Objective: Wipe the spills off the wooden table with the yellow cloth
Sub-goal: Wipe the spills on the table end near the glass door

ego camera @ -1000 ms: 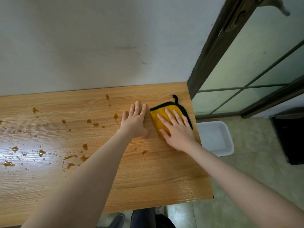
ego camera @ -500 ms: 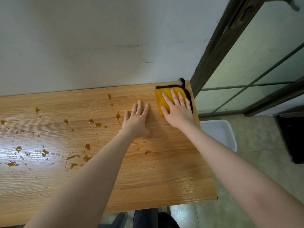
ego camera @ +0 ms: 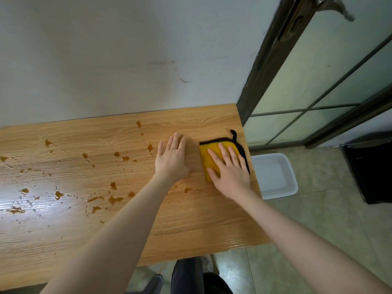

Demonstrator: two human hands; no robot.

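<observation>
A folded yellow cloth [ego camera: 209, 154] with black trim and a black loop lies near the right edge of the wooden table [ego camera: 191, 228]. My right hand [ego camera: 230, 172] presses flat on the cloth with straight, spread fingers. Just left of it, my left hand [ego camera: 172, 159] rests flat on the bare wood, fingers straight. Brown spills [ego camera: 113, 199] dot the table's left and middle; one small drop [ego camera: 187, 189] lies just in front of my hands.
A grey wall runs along the table's far edge. A dark-framed glass door [ego camera: 318, 81] stands to the right. A white plastic tub [ego camera: 273, 176] sits on the tiled floor by the table's right edge, with a black object [ego camera: 371, 170] further right.
My right hand pushed the cloth to the far right corner of the table, then drew it back toward me along the right edge. My left hand stayed in place.
</observation>
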